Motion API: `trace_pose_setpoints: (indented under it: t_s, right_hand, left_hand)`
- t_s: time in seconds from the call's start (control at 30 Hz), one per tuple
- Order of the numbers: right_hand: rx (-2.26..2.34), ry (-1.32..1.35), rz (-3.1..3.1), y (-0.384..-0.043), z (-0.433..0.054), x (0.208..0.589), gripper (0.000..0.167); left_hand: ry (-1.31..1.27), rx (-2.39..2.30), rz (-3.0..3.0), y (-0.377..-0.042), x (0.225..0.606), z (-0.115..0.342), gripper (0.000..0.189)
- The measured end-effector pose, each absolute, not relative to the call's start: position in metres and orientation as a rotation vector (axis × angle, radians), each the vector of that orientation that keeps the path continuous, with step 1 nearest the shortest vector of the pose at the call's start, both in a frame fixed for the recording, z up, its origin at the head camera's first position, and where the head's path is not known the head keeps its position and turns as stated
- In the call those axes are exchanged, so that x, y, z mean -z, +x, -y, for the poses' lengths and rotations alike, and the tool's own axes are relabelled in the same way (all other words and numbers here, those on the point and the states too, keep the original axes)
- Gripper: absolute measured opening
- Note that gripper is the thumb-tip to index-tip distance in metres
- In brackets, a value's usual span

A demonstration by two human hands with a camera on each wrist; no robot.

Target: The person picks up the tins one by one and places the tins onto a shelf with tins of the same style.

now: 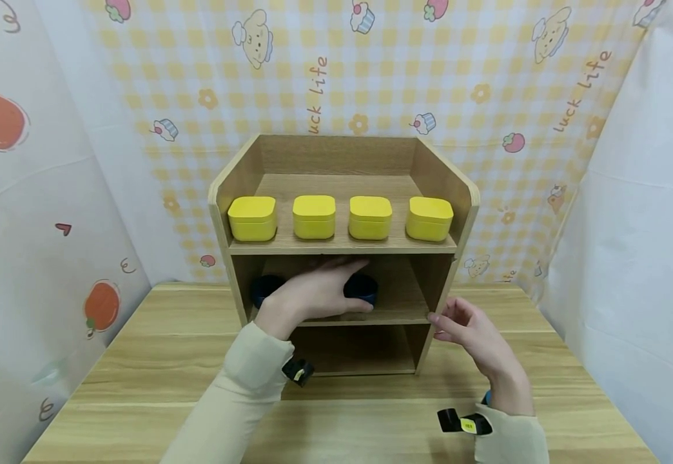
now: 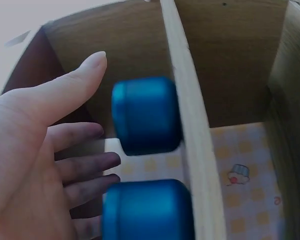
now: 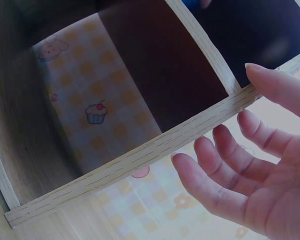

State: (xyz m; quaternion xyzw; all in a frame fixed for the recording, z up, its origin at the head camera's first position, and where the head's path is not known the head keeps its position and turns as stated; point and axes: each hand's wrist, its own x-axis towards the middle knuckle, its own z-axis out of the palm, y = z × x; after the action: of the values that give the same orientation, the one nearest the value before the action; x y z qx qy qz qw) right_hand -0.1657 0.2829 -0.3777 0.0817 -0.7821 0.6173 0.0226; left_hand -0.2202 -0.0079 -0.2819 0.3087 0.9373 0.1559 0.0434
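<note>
In the head view my left hand point(image 1: 319, 290) reaches into the middle level of a wooden shelf point(image 1: 342, 250), around a dark blue round canister point(image 1: 362, 290). The left wrist view shows this canister point(image 2: 147, 115) bright blue, with the thumb and spread fingers point(image 2: 87, 162) standing apart from it. A second blue canister point(image 1: 265, 287) sits to the left, partly behind the hand. Beside the shelf's right side panel is my right hand point(image 1: 478, 335), its thumb tip at the panel's front edge point(image 3: 140, 152) and its other fingers loosely bent just outside.
Several yellow lidded boxes point(image 1: 313, 217) stand in a row along the front of the top level. The bottom level point(image 1: 354, 348) lies below the middle board. Behind the wooden table point(image 1: 168, 361) hangs a checked cloth point(image 1: 336, 77), with white cloth on both sides.
</note>
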Motion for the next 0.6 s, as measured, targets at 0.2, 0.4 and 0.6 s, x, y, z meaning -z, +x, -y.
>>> trace_pose_setpoints:
  t_s: [0.2,0.4,0.6]
  right_hand:
    - [-1.911,0.266,2.422,-0.166,-0.283,0.378,0.031]
    - [-1.906,0.265,2.424,-0.166,-0.284,0.378,0.031]
    - [-1.903,0.27,2.421,-0.166,-0.284,0.378,0.031]
  left_hand:
    - [1.118,-0.496,-2.956,-0.203,0.28,0.013,0.077]
    - [1.187,-0.662,-3.04,-0.179,0.287,0.03,0.066]
    - [1.128,-0.9,-3.048,-0.157,0.298,0.057,0.06]
